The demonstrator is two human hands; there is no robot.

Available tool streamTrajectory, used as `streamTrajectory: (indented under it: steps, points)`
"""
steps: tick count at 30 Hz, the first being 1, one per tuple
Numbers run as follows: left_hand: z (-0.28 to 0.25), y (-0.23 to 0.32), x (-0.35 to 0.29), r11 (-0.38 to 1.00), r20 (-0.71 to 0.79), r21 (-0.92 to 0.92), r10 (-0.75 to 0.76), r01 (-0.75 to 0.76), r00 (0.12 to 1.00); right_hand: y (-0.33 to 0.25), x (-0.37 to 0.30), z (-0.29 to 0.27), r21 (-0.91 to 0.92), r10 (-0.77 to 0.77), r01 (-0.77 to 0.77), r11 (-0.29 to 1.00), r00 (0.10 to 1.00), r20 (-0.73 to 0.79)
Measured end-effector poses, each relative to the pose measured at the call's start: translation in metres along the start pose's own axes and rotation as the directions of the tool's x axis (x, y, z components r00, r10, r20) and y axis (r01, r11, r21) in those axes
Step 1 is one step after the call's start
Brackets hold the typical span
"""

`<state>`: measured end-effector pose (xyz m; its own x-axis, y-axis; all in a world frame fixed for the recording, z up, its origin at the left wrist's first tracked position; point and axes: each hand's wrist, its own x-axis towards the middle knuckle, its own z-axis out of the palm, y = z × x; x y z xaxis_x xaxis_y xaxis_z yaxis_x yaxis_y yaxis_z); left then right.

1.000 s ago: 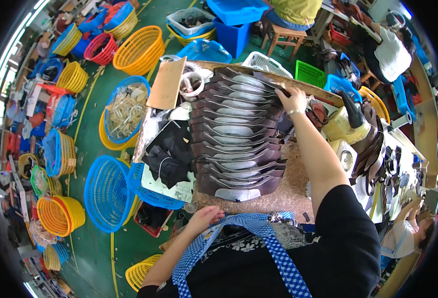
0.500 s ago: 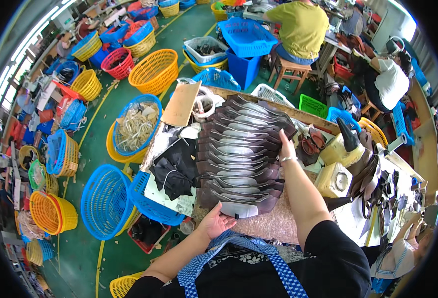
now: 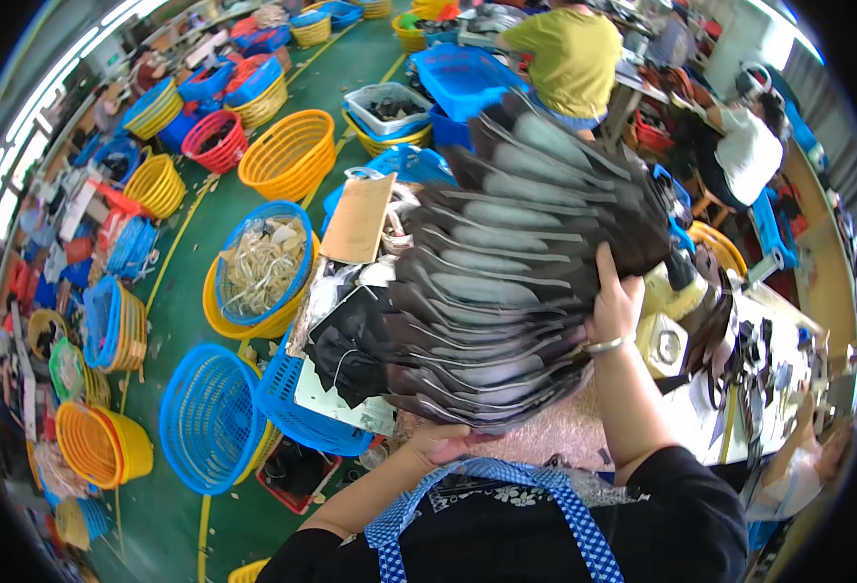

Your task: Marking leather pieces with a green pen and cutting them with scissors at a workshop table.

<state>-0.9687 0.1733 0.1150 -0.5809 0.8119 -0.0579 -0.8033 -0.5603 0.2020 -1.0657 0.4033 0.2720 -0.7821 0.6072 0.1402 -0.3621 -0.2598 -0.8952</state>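
Note:
A fanned stack of dark brown, leather-like shoe pieces [image 3: 511, 267], each with a pale grey patch, is raised above the work table [image 3: 556, 432]. My right hand [image 3: 616, 309] is closed on the stack's right side, thumb on top and the other fingers hidden beneath. At the near edge, my left hand [image 3: 441, 443] is closed around the lowest pieces, its fingers partly under them. The far pieces are spread wide and slightly blurred. Left of the stack, black sheet pieces [image 3: 343, 342] tied with a white string lie on the table.
A cardboard sheet [image 3: 358, 220] lies at the table's far left corner. Blue basket [image 3: 210, 418] and a tub of pale scraps [image 3: 265, 264] stand on the green floor at left. Yellowish blocks [image 3: 663, 342] sit at right. A person in a yellow-green shirt [image 3: 574, 63] sits beyond.
The stack has been lifted and tilted, its far end swinging up and to the right. My right hand has moved right and nearer; my left hand now grips the near edge.

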Motion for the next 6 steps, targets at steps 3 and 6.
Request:
streamTrajectory:
  steps: [3,6]
  points:
    - [-0.023,0.027,-0.029,0.953,0.034,0.283,0.107,-0.112,0.994,0.001,0.008,0.031,-0.280,0.118,-0.132,0.951,0.991,-0.067]
    - [0.013,0.055,-0.033,0.848,-0.036,0.518,0.151,-0.111,0.988,0.038,0.012,0.076,-0.351,0.331,-0.325,0.878,0.943,-0.046]
